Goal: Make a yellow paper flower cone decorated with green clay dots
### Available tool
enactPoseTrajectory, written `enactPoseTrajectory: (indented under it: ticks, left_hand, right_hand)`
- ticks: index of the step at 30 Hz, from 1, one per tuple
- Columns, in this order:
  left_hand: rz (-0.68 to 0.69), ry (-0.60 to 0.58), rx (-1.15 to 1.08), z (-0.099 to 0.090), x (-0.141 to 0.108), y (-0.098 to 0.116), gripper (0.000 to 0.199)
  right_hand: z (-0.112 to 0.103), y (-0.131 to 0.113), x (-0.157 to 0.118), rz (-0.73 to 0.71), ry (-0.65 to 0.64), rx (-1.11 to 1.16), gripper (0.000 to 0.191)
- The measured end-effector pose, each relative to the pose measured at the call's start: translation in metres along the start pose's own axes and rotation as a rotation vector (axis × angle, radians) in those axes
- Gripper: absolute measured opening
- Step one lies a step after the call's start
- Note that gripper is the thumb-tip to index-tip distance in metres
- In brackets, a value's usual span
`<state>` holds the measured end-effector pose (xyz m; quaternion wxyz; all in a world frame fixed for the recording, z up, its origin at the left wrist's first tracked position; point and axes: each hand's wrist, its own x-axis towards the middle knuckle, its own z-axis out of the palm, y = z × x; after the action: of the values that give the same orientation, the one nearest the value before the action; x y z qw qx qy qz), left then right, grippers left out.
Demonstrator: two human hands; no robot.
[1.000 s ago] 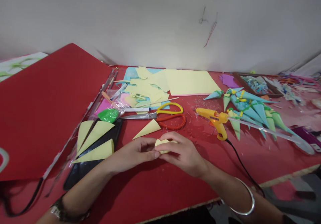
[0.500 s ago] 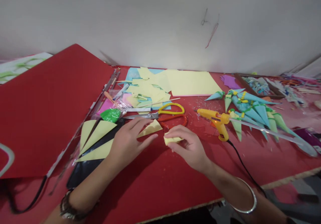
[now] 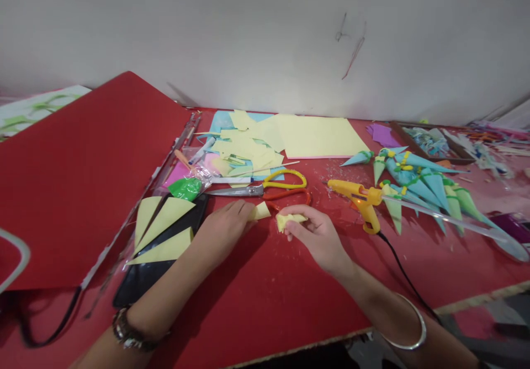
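My left hand (image 3: 227, 223) has its fingers bent over a pale yellow piece of paper (image 3: 262, 210). Only the right end of that piece shows past the fingertips. A small folded yellow paper piece (image 3: 287, 222) is pinched between the thumb and fingers of my right hand (image 3: 317, 236), a little above the red tabletop. Just behind both hands lie scissors (image 3: 285, 186) with a yellow and a red handle loop. Yellow paper wedges (image 3: 165, 220) rest on a dark flat object (image 3: 138, 283) beside my left forearm.
A yellow glue gun (image 3: 358, 195), with its cord (image 3: 399, 261) running to the front edge, lies right of my right hand. Beyond it are several blue and green paper cones (image 3: 414, 176). Yellow sheets and scraps (image 3: 318, 137) lie along the wall; a red board (image 3: 95, 181) stands left.
My left hand has moved right and closed over the yellow paper piece, which has shifted right. My right hand has tilted the folded piece slightly.
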<state>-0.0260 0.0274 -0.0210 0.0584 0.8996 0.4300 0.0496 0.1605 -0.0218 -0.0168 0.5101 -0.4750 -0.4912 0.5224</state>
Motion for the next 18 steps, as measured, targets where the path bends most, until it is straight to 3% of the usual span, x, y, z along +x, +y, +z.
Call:
enactPoseTrajectory:
  ticks: [10, 18]
  left_hand:
    - [-0.063, -0.137, -0.54, -0.013, -0.001, 0.008, 0.005]
    - [0.049, -0.217, -0.653, -0.018, -0.005, 0.02, 0.028]
  right_hand:
    - [-0.002, -0.001, -0.001, -0.088, 0.067, -0.028, 0.013]
    - [0.002, -0.006, -0.006, -0.185, 0.099, -0.081, 0.01]
